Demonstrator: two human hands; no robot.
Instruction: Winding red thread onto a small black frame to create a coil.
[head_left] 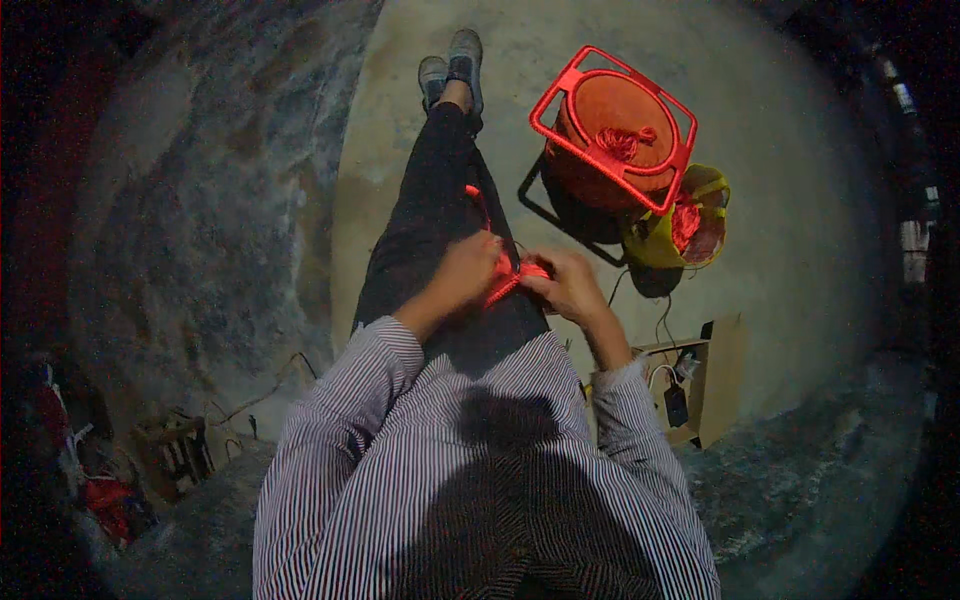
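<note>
Over my dark-trousered lap, a small piece of bright red yarn work (503, 288) lies between my two hands. My left hand (470, 268) is closed on its left end, with the fingers curled in. At its right end, my right hand (568, 286) pinches the red yarn between thumb and fingers. A thin red strand runs up from the left hand along my leg to a short red bit (472, 190). Fine detail of the stitches and any small tool at the fingertips is too blurred to make out.
Ahead to the right stands a round orange stool (610, 105) carrying a red rounded frame (690, 125) and a red yarn hank (622, 143). Beside it sits a yellow bag (645, 240) with red yarn inside. An open cardboard box (722, 375) with cables is near my right elbow.
</note>
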